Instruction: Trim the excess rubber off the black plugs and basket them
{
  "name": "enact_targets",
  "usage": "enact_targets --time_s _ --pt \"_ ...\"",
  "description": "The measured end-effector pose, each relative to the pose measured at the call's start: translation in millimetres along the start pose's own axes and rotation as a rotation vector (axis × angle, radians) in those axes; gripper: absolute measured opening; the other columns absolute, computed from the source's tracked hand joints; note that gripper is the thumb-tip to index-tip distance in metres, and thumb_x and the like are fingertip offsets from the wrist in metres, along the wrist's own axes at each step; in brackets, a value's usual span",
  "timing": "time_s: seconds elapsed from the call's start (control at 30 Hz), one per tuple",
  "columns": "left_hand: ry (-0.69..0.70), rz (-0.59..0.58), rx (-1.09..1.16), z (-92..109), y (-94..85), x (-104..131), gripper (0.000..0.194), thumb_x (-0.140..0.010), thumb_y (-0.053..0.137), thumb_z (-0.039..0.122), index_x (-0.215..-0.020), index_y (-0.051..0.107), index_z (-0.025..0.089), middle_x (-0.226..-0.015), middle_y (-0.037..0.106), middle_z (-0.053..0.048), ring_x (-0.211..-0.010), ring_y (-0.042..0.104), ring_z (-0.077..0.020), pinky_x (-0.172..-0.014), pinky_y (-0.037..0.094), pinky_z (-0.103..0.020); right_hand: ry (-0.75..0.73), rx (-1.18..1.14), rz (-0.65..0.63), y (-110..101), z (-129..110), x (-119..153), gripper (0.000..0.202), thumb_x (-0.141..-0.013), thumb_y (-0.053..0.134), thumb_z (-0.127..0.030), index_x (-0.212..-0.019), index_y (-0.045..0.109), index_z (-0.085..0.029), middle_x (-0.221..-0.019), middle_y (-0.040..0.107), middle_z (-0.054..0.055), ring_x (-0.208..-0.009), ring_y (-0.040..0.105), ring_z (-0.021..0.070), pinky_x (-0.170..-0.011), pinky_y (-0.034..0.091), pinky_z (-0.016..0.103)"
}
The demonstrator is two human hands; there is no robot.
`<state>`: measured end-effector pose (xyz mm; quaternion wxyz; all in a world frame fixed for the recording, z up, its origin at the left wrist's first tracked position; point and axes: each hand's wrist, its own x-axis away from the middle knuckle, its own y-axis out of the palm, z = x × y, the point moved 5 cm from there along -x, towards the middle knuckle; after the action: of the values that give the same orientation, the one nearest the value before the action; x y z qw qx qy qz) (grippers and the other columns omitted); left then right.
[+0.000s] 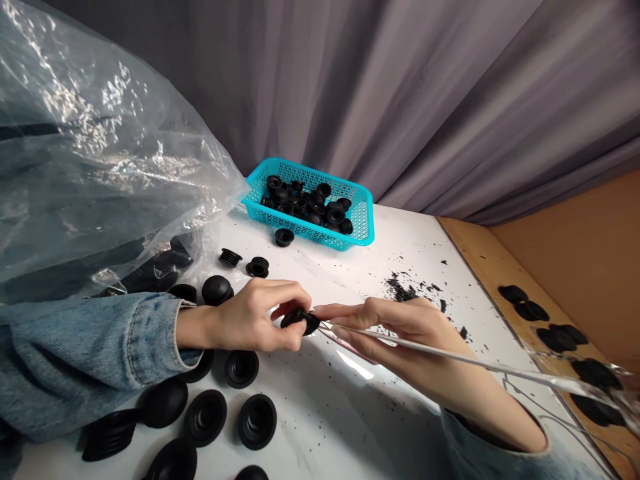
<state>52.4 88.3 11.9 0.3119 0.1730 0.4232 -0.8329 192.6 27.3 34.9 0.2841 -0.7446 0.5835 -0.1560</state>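
Near the middle of the head view, my left hand (pixel 265 313) pinches a small black ribbed rubber plug (pixel 294 319) between thumb and fingers. My right hand (pixel 400 333) is closed round a slim shiny metal tool (pixel 345 345) with a pinkish tint. Its narrow tip meets the plug's right side, but the palm and fingers hide most of it, so its exact kind does not show. Just beyond my left hand, two ribbed plugs (pixel 258 267) lie on the table. Several larger black domed plugs (pixel 242 368) lie around and below my left wrist.
A turquoise basket (pixel 367 230) of black plugs stands at the back by a grey curtain (pixel 380 87). Black shavings (pixel 403 288) litter the white table. A large clear plastic bag (pixel 115 167) bulges at left. More black pieces (pixel 530 310) rest on the wooden ledge at right.
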Motion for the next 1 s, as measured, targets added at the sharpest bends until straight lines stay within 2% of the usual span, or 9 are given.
enact_targets --time_s 0.13,0.33,0.47,0.6,0.67,0.73,0.8,0.87,1.0 --pt "-0.045 0.006 0.022 -3.4 -0.2 0.0 0.009 -0.069 0.051 0.008 -0.074 0.057 0.012 -0.056 0.051 0.003 -0.046 0.044 -0.0065 -0.045 0.040 -0.017 -0.063 0.104 0.003 4.7 -2.4 2.7 0.011 -0.086 0.055 -0.020 -0.090 0.066 -0.020 -0.092 0.074 0.004 -0.050 0.062 0.0096 -0.049 0.052 0.021" --pt "-0.235 -0.027 0.086 -13.7 0.1 0.0 0.009 -0.070 0.051 0.011 -0.073 0.059 0.012 -0.054 0.050 0.004 -0.046 0.043 -0.0063 -0.046 0.040 -0.016 -0.352 0.326 0.143 20.5 -6.1 5.3 0.023 -0.091 0.043 -0.013 -0.090 0.066 -0.016 -0.105 0.070 0.012 -0.089 0.069 0.0204 -0.072 0.059 0.029" --pt "-0.317 -0.027 0.112 -18.2 0.9 0.2 0.009 -0.070 0.051 0.014 -0.073 0.059 0.012 -0.055 0.050 0.004 -0.049 0.045 -0.0073 -0.046 0.039 -0.016 -0.458 0.401 0.256 27.2 -3.2 3.9 0.023 -0.089 0.044 -0.007 -0.087 0.065 -0.015 -0.103 0.070 0.013 -0.093 0.068 0.0229 -0.073 0.060 0.031" --pt "-0.284 -0.052 0.116 -14.7 3.2 0.2 0.007 -0.070 0.051 0.013 -0.073 0.058 0.013 -0.054 0.048 0.005 -0.048 0.043 -0.0066 -0.046 0.039 -0.016 -0.479 0.397 0.301 30.5 0.8 4.6 0.019 -0.088 0.047 -0.006 -0.088 0.062 -0.017 -0.102 0.071 0.011 -0.091 0.068 0.0205 -0.071 0.059 0.030" --pt "-0.231 -0.059 0.096 -10.4 3.8 -0.2 0.008 -0.068 0.051 0.010 -0.072 0.057 0.013 -0.055 0.047 0.005 -0.047 0.042 -0.0061 -0.046 0.038 -0.016 -0.413 0.328 0.346 26.1 2.6 5.1 0.017 -0.087 0.049 -0.007 -0.086 0.061 -0.019 -0.100 0.072 0.008 -0.088 0.069 0.0191 -0.071 0.059 0.029" --pt "-0.194 -0.051 0.070 -7.1 3.3 -0.6 0.009 -0.067 0.050 0.009 -0.072 0.055 0.014 -0.056 0.046 0.005 -0.048 0.041 -0.0061 -0.046 0.037 -0.016 -0.244 0.216 0.371 17.4 6.8 4.0 0.013 -0.086 0.052 -0.011 -0.080 0.060 -0.020 -0.098 0.072 0.006 -0.081 0.070 0.0176 -0.068 0.059 0.027" --pt "-0.179 -0.033 0.044 -5.4 2.0 -1.1 0.009 -0.067 0.049 0.008 -0.072 0.054 0.014 -0.057 0.046 0.005 -0.048 0.042 -0.0063 -0.046 0.037 -0.017 -0.030 0.086 0.350 7.6 12.2 2.4 0.013 -0.085 0.055 -0.019 -0.072 0.059 -0.021 -0.094 0.073 0.005 -0.069 0.070 0.0165 -0.057 0.057 0.026" --pt "-0.160 -0.016 0.022 -4.3 0.6 -1.4 0.009 -0.066 0.049 0.009 -0.072 0.053 0.014 -0.059 0.046 0.004 -0.050 0.042 -0.0068 -0.047 0.038 -0.017 0.184 -0.068 0.305 -0.8 18.6 1.3 0.022 -0.083 0.060 -0.030 -0.063 0.058 -0.020 -0.089 0.074 0.006 -0.070 0.070 0.0190 -0.052 0.053 0.026" --pt "-0.100 0.005 0.002 -3.2 -0.5 -0.6 0.010 -0.066 0.051 0.009 -0.075 0.051 0.014 -0.065 0.049 0.002 -0.056 0.045 -0.0083 -0.051 0.041 -0.019 0.492 -0.443 0.199 -5.9 30.7 1.4 0.029 -0.071 0.072 -0.038 -0.054 0.059 -0.018 -0.071 0.072 0.008 -0.077 0.068 0.0230 -0.059 0.051 0.029"
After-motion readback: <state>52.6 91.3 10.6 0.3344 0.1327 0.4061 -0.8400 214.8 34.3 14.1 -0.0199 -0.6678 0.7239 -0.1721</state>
